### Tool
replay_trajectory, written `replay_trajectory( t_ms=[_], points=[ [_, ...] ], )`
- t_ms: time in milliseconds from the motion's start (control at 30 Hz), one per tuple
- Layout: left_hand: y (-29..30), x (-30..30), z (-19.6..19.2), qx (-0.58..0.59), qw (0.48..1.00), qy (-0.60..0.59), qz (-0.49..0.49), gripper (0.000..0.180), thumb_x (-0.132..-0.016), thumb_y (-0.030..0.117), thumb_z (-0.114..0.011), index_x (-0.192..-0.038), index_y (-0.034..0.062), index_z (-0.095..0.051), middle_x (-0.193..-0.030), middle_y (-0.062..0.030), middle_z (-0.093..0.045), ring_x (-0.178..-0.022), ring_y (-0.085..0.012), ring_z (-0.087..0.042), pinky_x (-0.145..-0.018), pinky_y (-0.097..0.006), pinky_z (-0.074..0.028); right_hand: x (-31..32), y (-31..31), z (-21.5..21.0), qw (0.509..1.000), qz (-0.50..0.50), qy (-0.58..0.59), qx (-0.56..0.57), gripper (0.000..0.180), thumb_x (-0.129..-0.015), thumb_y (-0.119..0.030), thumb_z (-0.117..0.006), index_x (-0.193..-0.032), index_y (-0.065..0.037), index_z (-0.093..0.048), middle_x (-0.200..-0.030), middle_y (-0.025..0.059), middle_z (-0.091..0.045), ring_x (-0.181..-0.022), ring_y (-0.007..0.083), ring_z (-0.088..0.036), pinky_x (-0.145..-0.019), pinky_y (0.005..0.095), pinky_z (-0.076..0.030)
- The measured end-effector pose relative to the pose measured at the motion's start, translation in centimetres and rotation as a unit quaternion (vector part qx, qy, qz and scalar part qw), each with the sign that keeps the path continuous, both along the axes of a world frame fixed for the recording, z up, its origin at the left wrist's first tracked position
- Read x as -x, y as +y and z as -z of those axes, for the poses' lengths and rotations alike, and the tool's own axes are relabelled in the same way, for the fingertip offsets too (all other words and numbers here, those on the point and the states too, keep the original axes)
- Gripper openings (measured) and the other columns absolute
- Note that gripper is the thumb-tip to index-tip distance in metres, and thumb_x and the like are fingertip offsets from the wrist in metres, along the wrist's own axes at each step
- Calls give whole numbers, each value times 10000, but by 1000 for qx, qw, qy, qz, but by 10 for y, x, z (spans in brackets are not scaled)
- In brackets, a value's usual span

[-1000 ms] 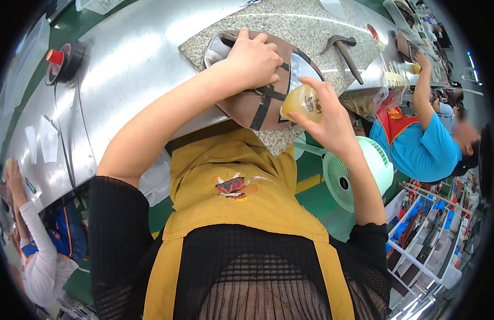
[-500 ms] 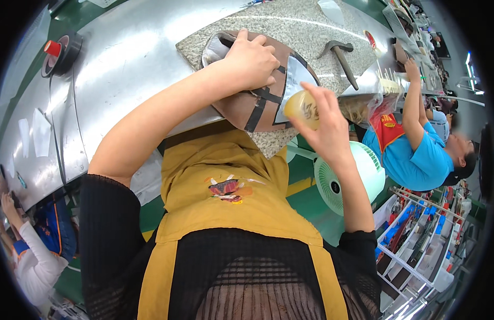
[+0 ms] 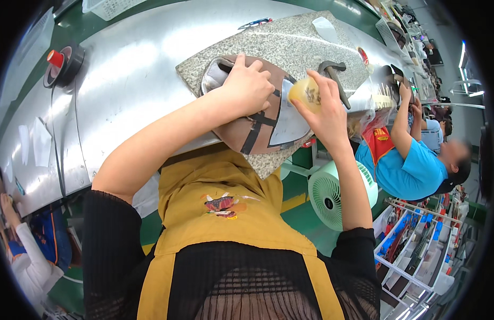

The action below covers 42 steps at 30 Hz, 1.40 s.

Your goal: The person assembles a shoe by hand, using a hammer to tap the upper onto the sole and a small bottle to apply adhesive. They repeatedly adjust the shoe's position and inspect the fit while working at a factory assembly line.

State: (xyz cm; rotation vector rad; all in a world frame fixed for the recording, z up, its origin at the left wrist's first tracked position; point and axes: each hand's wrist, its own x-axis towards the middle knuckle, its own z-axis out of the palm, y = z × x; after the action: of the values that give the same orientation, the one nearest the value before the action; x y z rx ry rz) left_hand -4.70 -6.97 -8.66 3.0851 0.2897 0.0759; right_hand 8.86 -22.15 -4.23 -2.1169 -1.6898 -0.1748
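From the head camera, one brown shoe upper (image 3: 257, 125) lies on the granite slab (image 3: 289, 42), its long axis running from upper left to lower right. The left hand (image 3: 249, 88) presses flat on it, fingers curled; the right hand (image 3: 324, 109) grips one yellowish bottle (image 3: 305, 93), probably glue, at its right edge. One hammer (image 3: 335, 72) rests just beyond.

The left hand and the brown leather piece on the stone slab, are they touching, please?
Touching. The head view shows the left hand pressed flat on the brown leather piece, fingers spread across its top, with no gap visible.
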Motion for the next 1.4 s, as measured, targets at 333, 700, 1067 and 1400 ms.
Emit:
replay_trajectory(
  t_ms=[333, 700, 1067, 1400],
  points=[
    [1, 2, -4, 18, 1000, 9, -12, 324, -794, 416, -646, -1009, 182, -708, -1212, -14, -584, -1216, -223, -458, -1028, -543, -324, -20, 8, -15, 988, 66, -28, 134, 591, -771, -323, -721, -1296, -198, -481, -1094, 91, -538, -965, 298, -607, -762, 406, -515],
    [-2, -2, -4, 6, 1000, 15, -12, 331, -800, 427, -636, -1023, 192, -702, -1211, -17, -583, -1219, -228, -454, -1032, -555, -310, 20, -61, -28, 976, 41, 162, 138, 629, -740, -315, -748, -1295, -141, -511, -1139, 125, -550, -1028, 286, -589, -880, 379, -475],
    [0, 2, -4, 5, 1000, 10, -21, 333, -802, 431, -639, -1040, 205, -696, -1206, -9, -583, -1213, -222, -456, -1030, -553, -311, -27, -12, -60, 931, 18, 354, 81, 587, -804, -305, -711, -1303, -91, -487, -1075, 93, -582, -1012, 185, -567, -879, 311, -455],
    [-1, 0, -5, 16, 1000, 16, -17, 357, -787, 426, -652, -1061, 200, -690, -1202, -8, -584, -1203, -213, -466, -1030, -540, -310, -20, 5, 1, 995, 22, 43, 88, 609, -780, -354, -708, -1321, -198, -476, -1084, 112, -537, -943, 314, -605, -791, 403, -505]
  ],
)
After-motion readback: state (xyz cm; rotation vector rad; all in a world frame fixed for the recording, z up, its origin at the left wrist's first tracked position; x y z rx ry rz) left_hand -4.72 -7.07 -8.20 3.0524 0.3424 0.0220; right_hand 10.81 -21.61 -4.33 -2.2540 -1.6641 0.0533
